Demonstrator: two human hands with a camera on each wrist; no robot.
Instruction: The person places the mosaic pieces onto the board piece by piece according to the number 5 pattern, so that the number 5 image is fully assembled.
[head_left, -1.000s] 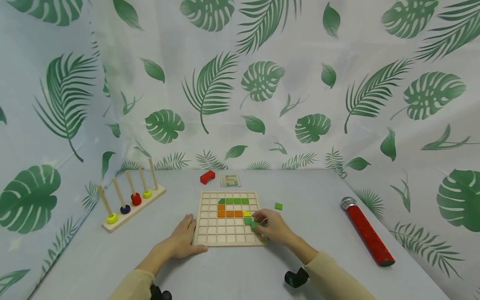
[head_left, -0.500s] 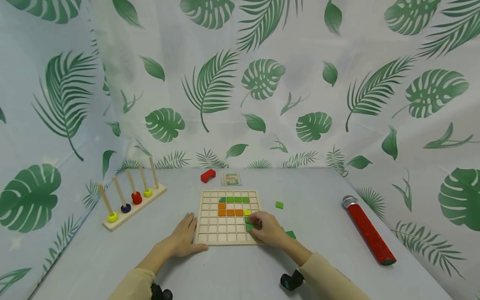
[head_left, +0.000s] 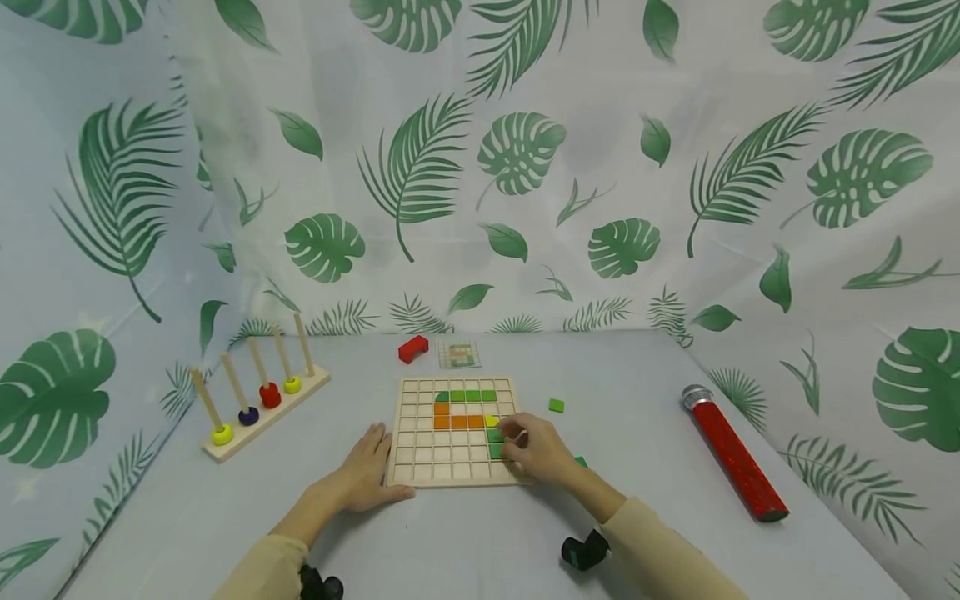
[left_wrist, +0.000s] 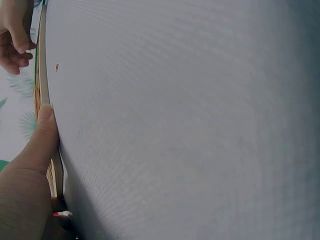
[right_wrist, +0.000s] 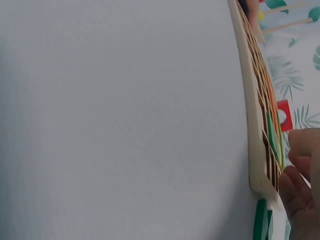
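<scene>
A wooden grid board (head_left: pixel 442 472) lies on the table, with green, orange and yellow tiles set in some cells. My left hand (head_left: pixel 367 475) rests at its left front corner, fingers straight along the side; in the left wrist view the thumb (left_wrist: pixel 41 142) touches the front edge. Over the board's right edge is my right hand (head_left: pixel 543 452), fingers loosely bent beside a green tile (head_left: pixel 497 451) in the grid. In the right wrist view, thumb and forefinger stand apart with no tile visible between them. A dark green tile (head_left: pixel 581 461) is partly hidden behind the right wrist.
A light green tile (head_left: pixel 557 405) lies right of the board. Behind it are a red arch block (head_left: pixel 413 349) and a pattern card (head_left: pixel 459 354). A peg stand (head_left: pixel 266 417) with coloured rings stands left; a red microphone (head_left: pixel 738 458) lies right.
My right hand has brought a green tile leftward into the grid, below another green tile, and its fingers have let go. The left hand has stayed at the board's corner.
</scene>
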